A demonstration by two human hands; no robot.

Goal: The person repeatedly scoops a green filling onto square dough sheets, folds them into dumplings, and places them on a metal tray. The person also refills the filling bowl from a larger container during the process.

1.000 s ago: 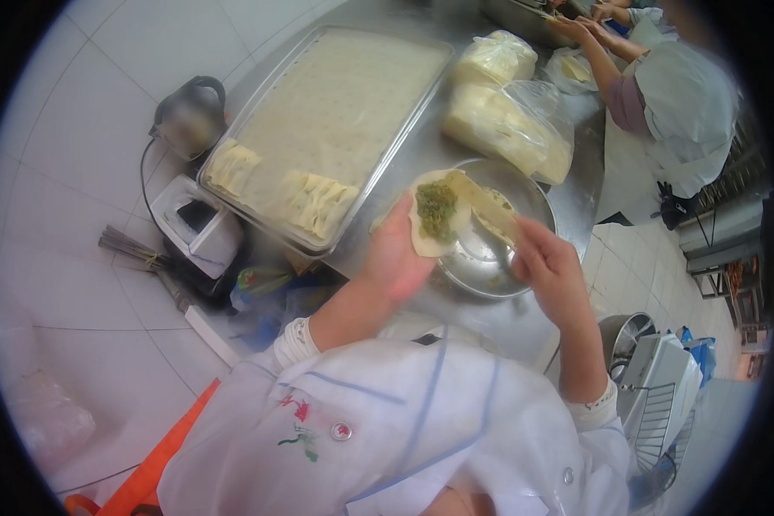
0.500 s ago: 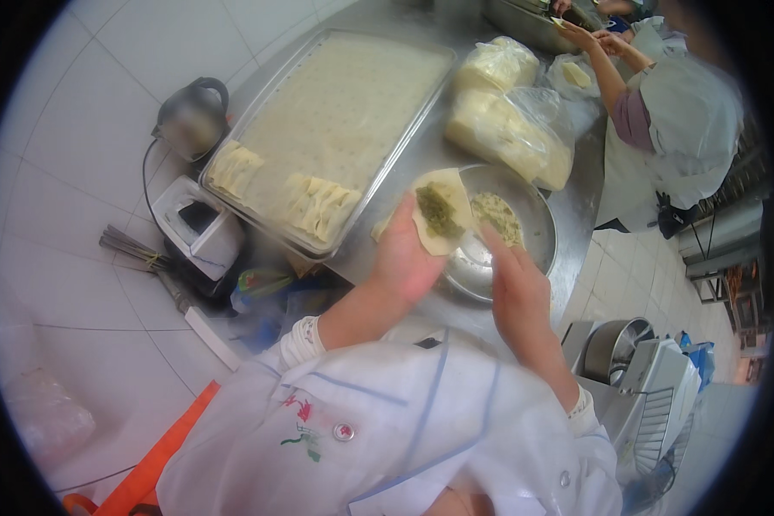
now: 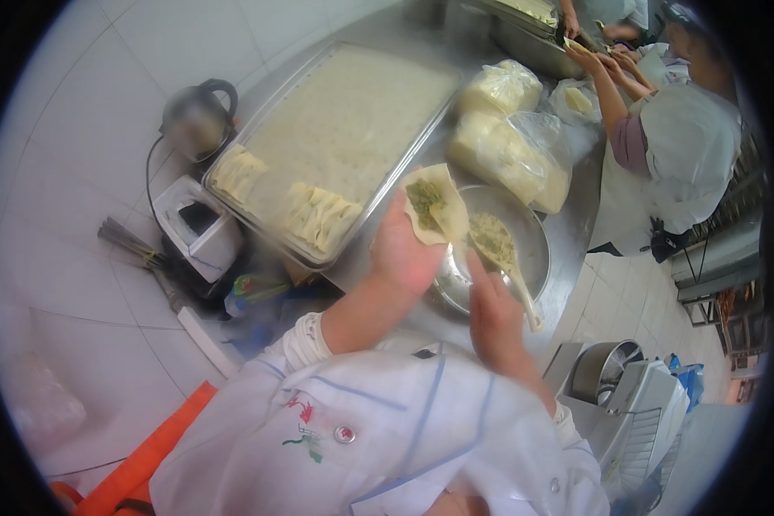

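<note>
My left hand (image 3: 407,249) holds up a pale dough wrapper (image 3: 457,220) on its palm and fingers. Green chopped filling (image 3: 423,199) lies on the wrapper. My right hand (image 3: 496,314) is just below and right of it, fingers curled and index finger pointing up near the wrapper's lower edge; whatever those fingers hold is hidden. Behind both hands stands a round metal bowl (image 3: 537,245). In it is a mound of pale green filling (image 3: 490,236), and a light-coloured utensil handle (image 3: 525,301) sticks out over the near rim, beside my right hand.
A large metal tray (image 3: 417,129) bears rows of folded dumplings (image 3: 322,212) at its near end. Bagged dough (image 3: 512,155) lies behind the bowl. At left are a kettle (image 3: 199,120) and a white appliance (image 3: 199,225). A co-worker (image 3: 684,146) stands at the right.
My right hand has dropped slightly toward me and left, baring the utensil handle in the bowl. My left hand's wrapper has tilted and shifted a little left. The view has moved slightly.
</note>
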